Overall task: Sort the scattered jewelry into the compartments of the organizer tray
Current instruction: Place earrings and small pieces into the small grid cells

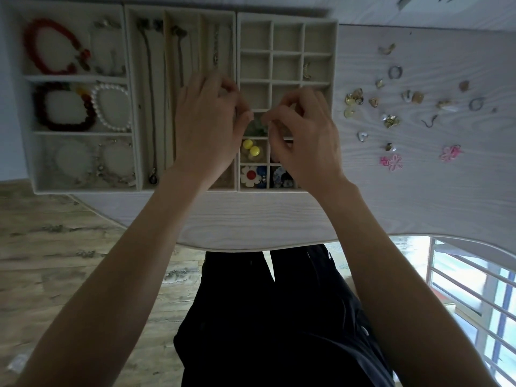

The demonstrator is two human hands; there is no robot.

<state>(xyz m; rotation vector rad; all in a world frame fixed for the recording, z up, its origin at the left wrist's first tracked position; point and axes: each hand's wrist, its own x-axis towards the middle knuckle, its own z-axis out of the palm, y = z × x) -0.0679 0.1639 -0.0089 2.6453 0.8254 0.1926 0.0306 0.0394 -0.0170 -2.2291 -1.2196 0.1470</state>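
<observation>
Green piece (255,129) sits in gridded tray (335,51) cell under our hands, likely just being set in. Left hand (208,121) and right hand (303,135) hover close together, fingers curled, tips pinched; cannot tell what they pinch, too small. Unsorted gold earrings (354,97), rings (395,71), pink flowers (392,162) wait on table (418,205) right of tray.

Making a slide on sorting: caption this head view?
Both hands, left and right, work above the beige grid tray; loose gold earrings wait on the white table.
</observation>
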